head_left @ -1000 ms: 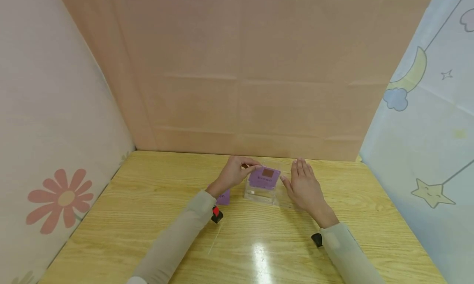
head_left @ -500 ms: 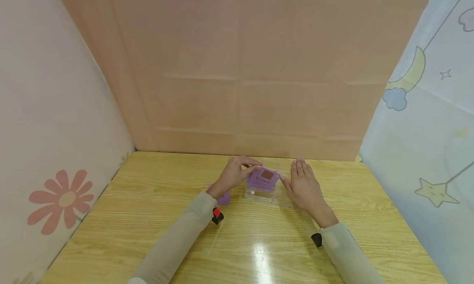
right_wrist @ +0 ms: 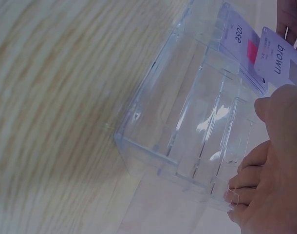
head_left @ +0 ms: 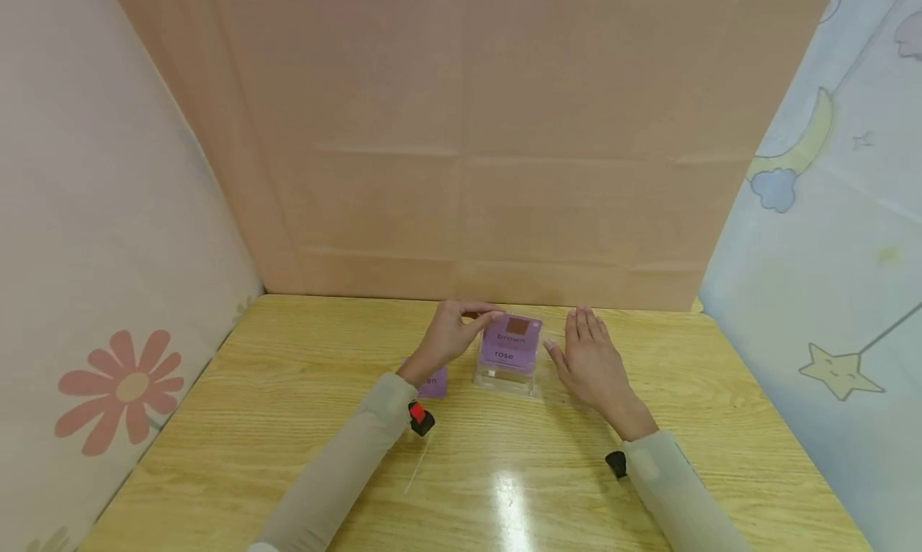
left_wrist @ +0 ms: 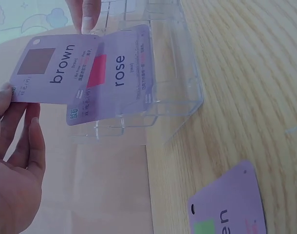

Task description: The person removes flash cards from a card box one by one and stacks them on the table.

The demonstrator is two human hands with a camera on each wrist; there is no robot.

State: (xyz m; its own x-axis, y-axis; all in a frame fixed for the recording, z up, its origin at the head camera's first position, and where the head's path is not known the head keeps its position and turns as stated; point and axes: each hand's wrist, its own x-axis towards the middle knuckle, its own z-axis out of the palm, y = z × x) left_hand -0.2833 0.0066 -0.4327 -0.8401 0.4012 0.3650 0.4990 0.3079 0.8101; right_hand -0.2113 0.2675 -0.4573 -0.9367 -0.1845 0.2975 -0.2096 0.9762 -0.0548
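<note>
A purple card printed "brown" [left_wrist: 56, 68], with a brown square, is pinched at its edge between the thumb and fingers of my left hand [head_left: 448, 340]. It overlaps a purple "rose" card [left_wrist: 124, 73] with a pink square, which leans in a clear plastic tiered rack [right_wrist: 187, 117]. The edges of more cards show behind the rose one. My right hand [head_left: 594, 368] lies with fingers straight along the rack's right side, its thumb pointing toward the brown card. In the right wrist view, its fingertips are at the rack's clear edge.
Another purple card [left_wrist: 231, 204], its word ending in "en" beside a green square, lies on the wooden table [head_left: 324, 448] under my left wrist. A brown sheet [head_left: 461, 152] stands behind the table, with patterned cloths [head_left: 828, 296] at the sides.
My left hand has drawn the brown card slightly up and to the left, and the rose card now shows below it. The right hand has stayed in place.
</note>
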